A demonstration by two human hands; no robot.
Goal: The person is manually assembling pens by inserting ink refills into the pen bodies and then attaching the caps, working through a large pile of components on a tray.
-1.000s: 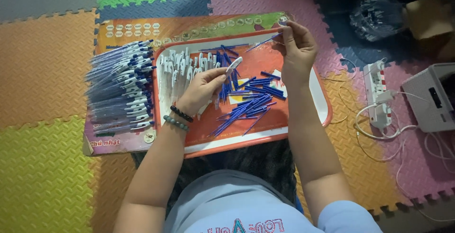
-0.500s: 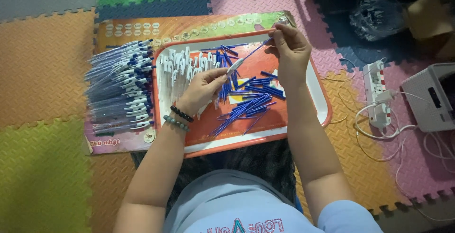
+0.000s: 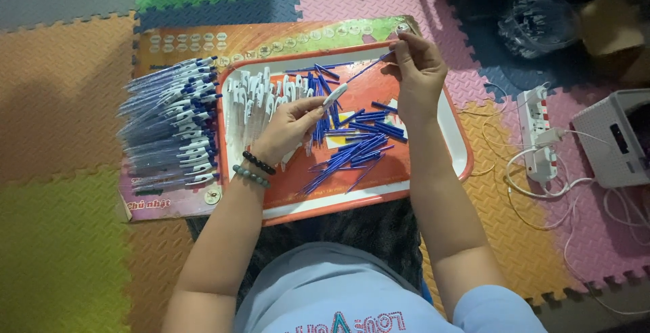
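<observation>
Both hands work over an orange tray (image 3: 447, 170) on the foam floor mat (image 3: 61, 102). Finished pens (image 3: 172, 126) lie stacked left of it. Left hand (image 3: 288, 130) pinches a white pen barrel (image 3: 334, 95); right hand (image 3: 420, 75) grips a thin blue refill (image 3: 369, 67) above loose refills (image 3: 359, 147).

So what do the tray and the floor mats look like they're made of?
The tray looks like hard plastic: orange and white, smooth, with a moulded raised rim. The floor mats look like soft foam: matte, coloured squares joined by interlocking toothed edges. Neither can be confirmed by sight alone.
</observation>
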